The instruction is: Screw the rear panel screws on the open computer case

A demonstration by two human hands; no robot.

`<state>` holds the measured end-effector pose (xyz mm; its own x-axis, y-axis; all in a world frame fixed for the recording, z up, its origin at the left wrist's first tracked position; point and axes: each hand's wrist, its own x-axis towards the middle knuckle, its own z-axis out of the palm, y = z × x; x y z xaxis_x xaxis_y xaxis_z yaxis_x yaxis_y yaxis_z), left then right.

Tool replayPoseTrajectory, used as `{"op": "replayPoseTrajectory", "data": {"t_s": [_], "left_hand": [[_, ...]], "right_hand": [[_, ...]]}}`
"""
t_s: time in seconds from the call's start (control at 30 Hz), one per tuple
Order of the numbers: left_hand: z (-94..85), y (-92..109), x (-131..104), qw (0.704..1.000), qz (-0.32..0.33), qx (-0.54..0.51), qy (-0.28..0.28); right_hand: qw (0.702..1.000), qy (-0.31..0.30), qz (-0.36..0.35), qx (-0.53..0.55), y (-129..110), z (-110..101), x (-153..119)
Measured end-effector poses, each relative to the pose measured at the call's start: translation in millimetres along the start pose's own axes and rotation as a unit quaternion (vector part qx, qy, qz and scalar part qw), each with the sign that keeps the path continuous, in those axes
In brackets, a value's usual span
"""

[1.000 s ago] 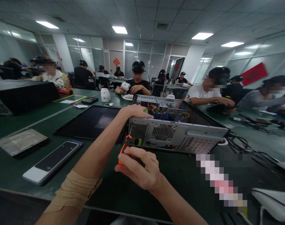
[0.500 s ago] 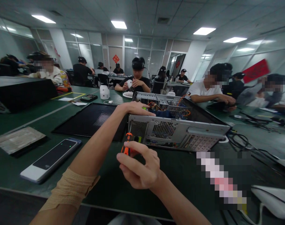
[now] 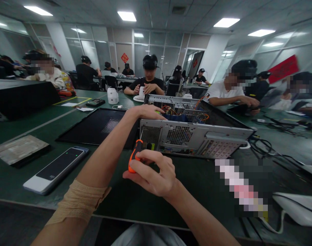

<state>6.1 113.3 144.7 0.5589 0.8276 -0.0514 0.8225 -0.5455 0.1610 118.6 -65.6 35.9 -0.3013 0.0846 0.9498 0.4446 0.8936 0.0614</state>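
Observation:
An open computer case point(image 3: 181, 135) lies on its side on the green table, its metal back panel facing me. My right hand point(image 3: 156, 172) grips an orange and black screwdriver point(image 3: 135, 156) by the handle. The thin shaft points up at the left end of the back panel, beside the mesh grille point(image 3: 152, 132); whether the tip sits in a screw is too small to tell. My left hand point(image 3: 150, 111) lies over the case's top left edge, fingers stretched out, with some fingertips hidden behind the edge. A beige wrap covers the left forearm.
Left of the case lie a black side panel point(image 3: 87, 128), a hard drive point(image 3: 19, 148) and a white and black handheld device point(image 3: 55, 169). Cables point(image 3: 265, 150) run along the right. A co-worker point(image 3: 148, 82) sits opposite, another point(image 3: 229, 90) at the right.
The screwdriver handle has turned and leans more to the lower left, and my right fingers have shifted along it. My left hand stays on the case. The view has tilted slightly down.

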Motion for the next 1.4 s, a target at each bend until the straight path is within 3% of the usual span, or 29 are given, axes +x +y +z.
{"op": "replayPoseTrajectory", "data": {"t_s": [0.33,0.63,0.9,1.1,1.4], "left_hand": [[2.5,0.0,1.2,1.0,0.0,0.004,0.01],[2.2,2.3,-0.4,1.0,-0.006,0.018,0.009],[1.4,3.7,-2.8,1.0,-0.007,0.013,0.008],[0.6,6.2,-4.4,1.0,-0.011,0.011,0.008],[0.6,6.3,-4.1,1.0,-0.012,0.008,0.011]], "right_hand": [[1.0,-0.003,-0.022,0.021,-0.6,-3.5,4.7],[0.995,-0.076,-0.024,0.066,0.8,-3.9,2.6],[0.998,-0.06,-0.006,0.031,2.2,-3.2,1.3],[0.999,-0.015,0.026,0.027,1.8,2.0,-0.3],[0.996,-0.086,-0.016,0.012,-2.0,1.2,1.0]]}}
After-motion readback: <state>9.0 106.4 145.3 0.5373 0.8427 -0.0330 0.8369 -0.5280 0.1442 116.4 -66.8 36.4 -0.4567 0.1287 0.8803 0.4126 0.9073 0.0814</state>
